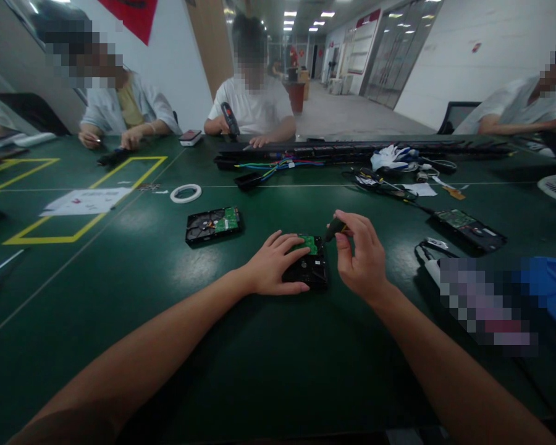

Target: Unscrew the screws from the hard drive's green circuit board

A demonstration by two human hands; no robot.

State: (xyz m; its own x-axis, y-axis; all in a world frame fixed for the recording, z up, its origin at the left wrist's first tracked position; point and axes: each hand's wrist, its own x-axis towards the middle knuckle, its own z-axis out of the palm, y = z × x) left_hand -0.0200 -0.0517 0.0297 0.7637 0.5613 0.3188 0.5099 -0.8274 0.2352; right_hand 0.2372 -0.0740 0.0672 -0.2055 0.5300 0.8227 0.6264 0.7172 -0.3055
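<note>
A hard drive (312,272) with a green circuit board lies on the table in front of me. Over its left side rests my left hand (278,266), fingers spread across the board and thumb along the near edge. My right hand (364,256) pinches a short, dark-handled screwdriver (334,229) by the drive's upper right corner. The tip of this tool is too small to make out. Up and to the left sits a second hard drive (213,225), also board side up, with neither hand on it.
A white tape roll (186,194) lies beyond the second drive. To the right are another drive (467,228), a power strip (430,266) and a blue bin (551,290). Cables (278,165) and gloves (391,159) line the far side, where several people sit.
</note>
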